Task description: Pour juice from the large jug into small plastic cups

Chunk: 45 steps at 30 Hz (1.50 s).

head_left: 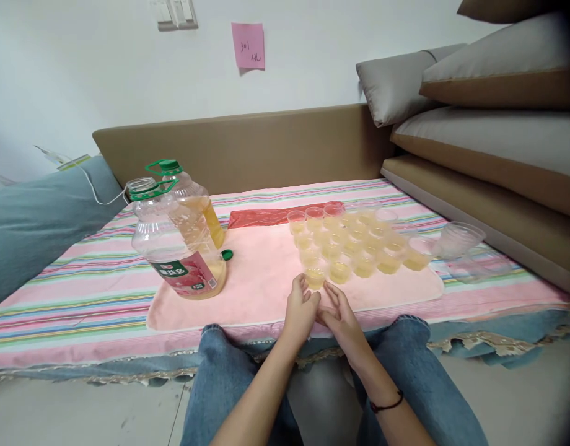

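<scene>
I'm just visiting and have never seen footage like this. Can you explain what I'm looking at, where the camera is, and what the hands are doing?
There is no machine here: a person wears a camera on the head, looking down at their own hands. The left hand and right hand meet at the edge of a pink towel, just short of the nearest small cup. Neither holds anything. Many such cups of yellowish liquid stand in rows. To the left stand two big oil bottles, a green cap beside them.
</scene>
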Motion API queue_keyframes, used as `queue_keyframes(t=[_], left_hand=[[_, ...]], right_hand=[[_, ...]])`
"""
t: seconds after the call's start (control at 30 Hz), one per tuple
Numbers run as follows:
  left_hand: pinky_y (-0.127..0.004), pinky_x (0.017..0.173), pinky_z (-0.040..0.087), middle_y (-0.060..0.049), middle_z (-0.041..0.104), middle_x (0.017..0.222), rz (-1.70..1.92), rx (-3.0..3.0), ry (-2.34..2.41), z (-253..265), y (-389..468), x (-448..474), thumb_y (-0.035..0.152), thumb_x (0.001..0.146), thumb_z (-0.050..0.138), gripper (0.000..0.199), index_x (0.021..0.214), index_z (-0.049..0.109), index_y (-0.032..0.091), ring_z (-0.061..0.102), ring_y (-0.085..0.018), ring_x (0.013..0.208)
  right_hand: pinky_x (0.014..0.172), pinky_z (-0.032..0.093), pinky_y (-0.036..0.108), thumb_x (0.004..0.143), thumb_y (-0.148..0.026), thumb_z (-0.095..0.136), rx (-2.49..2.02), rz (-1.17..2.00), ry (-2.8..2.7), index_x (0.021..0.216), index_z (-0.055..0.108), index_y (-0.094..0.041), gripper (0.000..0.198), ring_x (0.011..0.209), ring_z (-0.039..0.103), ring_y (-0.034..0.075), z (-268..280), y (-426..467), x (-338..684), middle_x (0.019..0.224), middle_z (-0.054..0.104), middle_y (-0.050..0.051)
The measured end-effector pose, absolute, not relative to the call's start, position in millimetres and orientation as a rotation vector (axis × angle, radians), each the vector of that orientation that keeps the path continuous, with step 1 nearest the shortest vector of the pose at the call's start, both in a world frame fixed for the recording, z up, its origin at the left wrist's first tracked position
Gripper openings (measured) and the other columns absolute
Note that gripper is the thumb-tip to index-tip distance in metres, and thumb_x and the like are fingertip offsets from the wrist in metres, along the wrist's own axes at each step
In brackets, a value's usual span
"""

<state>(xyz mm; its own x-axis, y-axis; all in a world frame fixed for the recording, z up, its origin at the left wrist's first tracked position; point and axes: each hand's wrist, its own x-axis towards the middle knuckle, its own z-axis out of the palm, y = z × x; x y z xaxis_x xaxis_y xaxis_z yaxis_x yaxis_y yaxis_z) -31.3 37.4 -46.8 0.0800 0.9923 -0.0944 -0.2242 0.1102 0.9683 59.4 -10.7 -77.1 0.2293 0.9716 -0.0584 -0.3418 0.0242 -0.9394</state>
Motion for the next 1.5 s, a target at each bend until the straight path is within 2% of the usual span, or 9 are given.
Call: queue_keyframes(t=[0.2,0.67,0.77,0.87,1.0,1.07,1.17,1.33,1.5], left_hand=[[-0.046,0.116,0.037,-0.024,0.051,0.145,1.147,1.005,1.083,-42,33,-29,0.018,0.064,0.067,0.06,0.121,0.05,0.015,0.048,-0.034,0.14],[-0.043,0.114,0.041,-0.023,0.059,0.137,1.164,1.006,1.092,-34,36,-31,0.017,0.062,0.066,0.055,0.115,0.05,0.016,0.057,-0.032,0.132],[-0.045,0.114,0.041,-0.022,0.06,0.136,1.17,1.006,1.095,-34,37,-31,0.018,0.062,0.068,0.053,0.113,0.051,0.017,0.057,-0.032,0.131],[-0.048,0.116,0.038,-0.024,0.054,0.143,1.162,1.001,1.136,-31,38,-35,0.02,0.063,0.07,0.055,0.114,0.05,0.017,0.052,-0.035,0.136],[-0.052,0.118,0.034,-0.025,0.043,0.153,1.146,1.019,1.179,-22,40,-46,0.027,0.066,0.072,0.058,0.118,0.049,0.016,0.046,-0.038,0.14],[-0.052,0.117,0.035,-0.023,0.043,0.154,1.163,1.055,1.19,-16,41,-53,0.031,0.068,0.072,0.058,0.119,0.049,0.017,0.047,-0.037,0.139],[-0.051,0.115,0.039,-0.021,0.045,0.152,1.211,1.111,1.177,-10,41,-63,0.038,0.069,0.073,0.06,0.12,0.049,0.019,0.051,-0.035,0.136],[-0.052,0.113,0.042,-0.017,0.048,0.151,1.291,1.092,1.155,-3,41,-74,0.045,0.067,0.075,0.064,0.12,0.05,0.021,0.057,-0.032,0.128],[-0.055,0.112,0.041,-0.016,0.052,0.146,1.35,1.048,1.172,-2,42,-79,0.045,0.064,0.077,0.062,0.116,0.053,0.021,0.059,-0.031,0.122]], right_hand=[[0.087,0.059,0.037,0.075,-0.036,0.071,-1.043,1.202,-0.773,0.14,0.047,-0.029,0.07,0.102,0.069,0.022,-77,-11,60,0.165,0.021,0.009],[0.086,0.06,0.036,0.074,-0.037,0.072,-1.025,1.222,-0.857,0.139,0.047,-0.027,0.07,0.098,0.07,0.021,-102,-2,68,0.163,0.025,0.012],[0.082,0.06,0.035,0.076,-0.039,0.072,-1.062,1.207,-0.903,0.137,0.049,-0.025,0.067,0.093,0.071,0.021,-92,-7,78,0.159,0.034,0.014],[0.082,0.06,0.037,0.075,-0.046,0.076,-1.138,1.114,-0.958,0.125,0.06,-0.02,0.059,0.093,0.071,0.024,-69,-17,107,0.141,0.056,0.016],[0.087,0.058,0.04,0.073,-0.048,0.077,-1.231,0.669,-0.871,0.114,0.065,-0.019,0.052,0.096,0.07,0.024,-42,-28,182,0.124,0.066,0.014],[0.097,0.053,0.043,0.068,-0.047,0.079,-1.271,0.348,-0.723,0.115,0.062,-0.018,0.058,0.104,0.067,0.026,-39,-29,228,0.125,0.065,0.013],[0.107,0.046,0.046,0.056,-0.047,0.08,-1.401,0.057,-0.488,0.13,0.048,-0.016,0.085,0.123,0.057,0.03,-46,-23,292,0.139,0.053,0.017],[0.111,0.041,0.049,0.038,-0.044,0.083,-1.657,0.226,-0.438,0.145,0.03,-0.009,0.124,0.132,0.048,0.038,-67,3,352,0.144,0.046,0.026],[0.106,0.046,0.05,0.04,-0.045,0.081,-1.684,0.219,-0.468,0.146,0.028,-0.012,0.123,0.118,0.058,0.035,-79,19,361,0.132,0.058,0.02]])
